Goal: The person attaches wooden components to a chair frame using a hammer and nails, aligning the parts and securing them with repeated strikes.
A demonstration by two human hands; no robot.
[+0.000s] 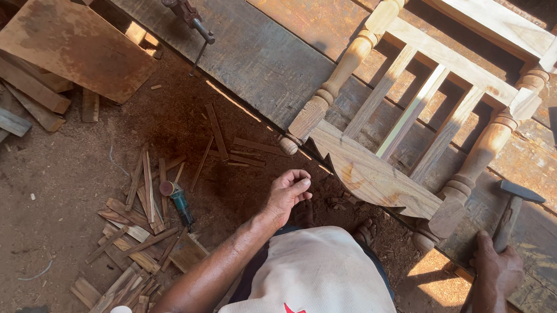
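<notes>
The right hand (497,267) is closed around the wooden handle of a hammer (512,207), whose dark steel head points up and away on the plank workbench (263,51). The left hand (288,192) hangs empty with its fingers loosely curled, out over the sawdust-covered floor (44,214). Between the two hands lies an unfinished wooden chair frame (420,99) with turned legs and slats, flat on the bench; its curved rail is just beside the left hand, and one turned leg ends near the hammer. Wood offcuts (134,221) litter the floor well left of the left hand.
</notes>
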